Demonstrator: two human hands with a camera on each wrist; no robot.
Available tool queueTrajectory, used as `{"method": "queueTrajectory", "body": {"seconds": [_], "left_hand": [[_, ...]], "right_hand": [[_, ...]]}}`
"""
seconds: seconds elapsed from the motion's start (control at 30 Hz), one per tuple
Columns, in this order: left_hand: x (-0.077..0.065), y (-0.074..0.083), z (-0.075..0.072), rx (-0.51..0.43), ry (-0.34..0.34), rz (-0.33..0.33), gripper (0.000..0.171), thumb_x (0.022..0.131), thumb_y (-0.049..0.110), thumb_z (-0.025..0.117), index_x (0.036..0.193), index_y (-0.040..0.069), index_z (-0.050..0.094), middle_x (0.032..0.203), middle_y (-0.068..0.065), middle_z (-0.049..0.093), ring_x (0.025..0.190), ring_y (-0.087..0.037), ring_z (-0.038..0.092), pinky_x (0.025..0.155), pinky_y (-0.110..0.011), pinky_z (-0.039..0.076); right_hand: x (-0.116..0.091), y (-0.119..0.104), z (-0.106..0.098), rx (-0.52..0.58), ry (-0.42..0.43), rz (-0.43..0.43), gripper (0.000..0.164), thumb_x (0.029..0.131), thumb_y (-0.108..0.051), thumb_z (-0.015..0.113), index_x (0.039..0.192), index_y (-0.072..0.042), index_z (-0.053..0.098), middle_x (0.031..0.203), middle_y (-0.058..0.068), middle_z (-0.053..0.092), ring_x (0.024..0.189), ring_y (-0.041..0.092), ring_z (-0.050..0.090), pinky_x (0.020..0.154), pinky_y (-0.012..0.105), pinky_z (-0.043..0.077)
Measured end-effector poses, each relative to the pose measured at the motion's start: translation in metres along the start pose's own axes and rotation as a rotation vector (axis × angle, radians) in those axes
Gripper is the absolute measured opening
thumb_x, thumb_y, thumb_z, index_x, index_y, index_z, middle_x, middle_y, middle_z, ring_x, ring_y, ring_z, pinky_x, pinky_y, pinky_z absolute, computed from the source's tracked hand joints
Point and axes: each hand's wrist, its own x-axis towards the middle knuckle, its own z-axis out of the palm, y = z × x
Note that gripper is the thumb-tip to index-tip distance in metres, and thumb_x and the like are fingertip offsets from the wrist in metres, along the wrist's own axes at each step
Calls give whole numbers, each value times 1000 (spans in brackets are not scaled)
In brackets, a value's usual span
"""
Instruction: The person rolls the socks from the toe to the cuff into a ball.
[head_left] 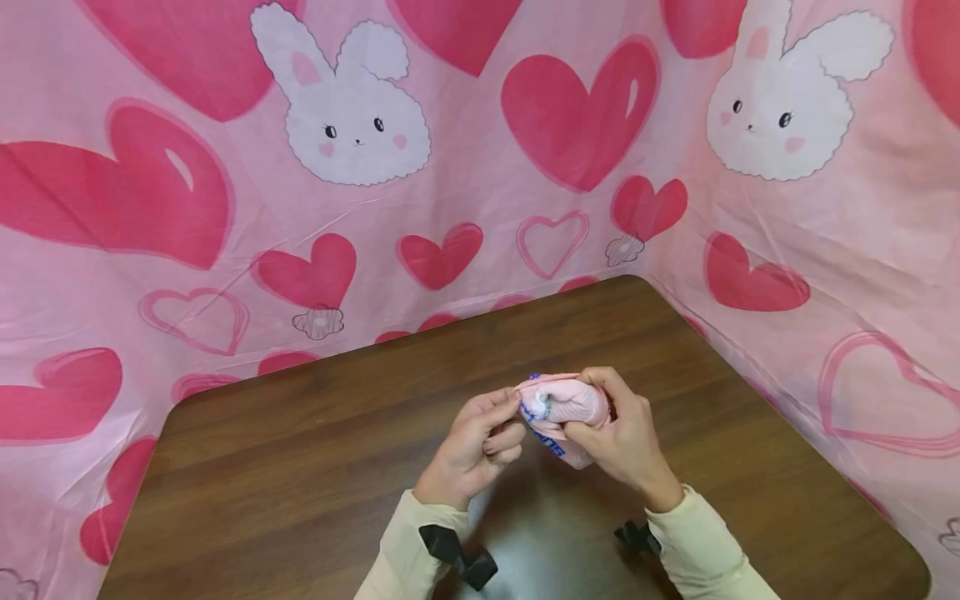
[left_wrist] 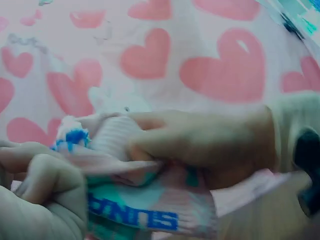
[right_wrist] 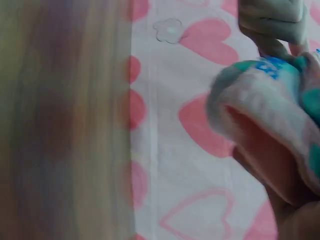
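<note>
A pink knitted sock (head_left: pixel 572 407), bunched up with its pale ribbed side folded outward, is held in the air above the table between both hands. Blue lettering (left_wrist: pixel 132 212) runs along its lower part, and teal patches show in the wrist views. My right hand (head_left: pixel 633 437) grips the bundle from the right, thumb in front and fingers over the top. With thumb and forefinger, my left hand (head_left: pixel 476 446) pinches the sock's left edge beside a tuft of white and blue threads (left_wrist: pixel 74 136). The remaining left fingers are curled toward the palm.
Under the hands lies a dark brown wooden table (head_left: pixel 300 467) with rounded corners. A pink cloth (head_left: pixel 465 150) printed with hearts and rabbits hangs behind it and along the right side. Black straps with mounts (head_left: pixel 459 557) sit on both cream sleeves.
</note>
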Motion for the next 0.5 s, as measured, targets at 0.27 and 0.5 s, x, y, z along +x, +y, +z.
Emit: {"method": "queueTrajectory", "body": {"seconds": [0.27, 0.5], "left_hand": [[6, 9, -4, 68, -40, -76, 20, 107, 12, 43, 101, 9, 62, 69, 5, 49, 41, -3, 27, 43, -20, 16], [24, -5, 7, 510, 287, 106, 28, 100, 23, 64, 78, 7, 58, 60, 2, 50, 43, -10, 34, 43, -24, 27]], "right_hand": [[-8, 1, 11, 319, 268, 94, 41, 59, 31, 69, 95, 14, 59, 89, 0, 69, 67, 8, 58, 56, 18, 48], [-9, 5, 12, 794, 351, 201, 47, 62, 37, 46, 95, 8, 63, 79, 10, 68, 65, 13, 59, 49, 20, 48]]}}
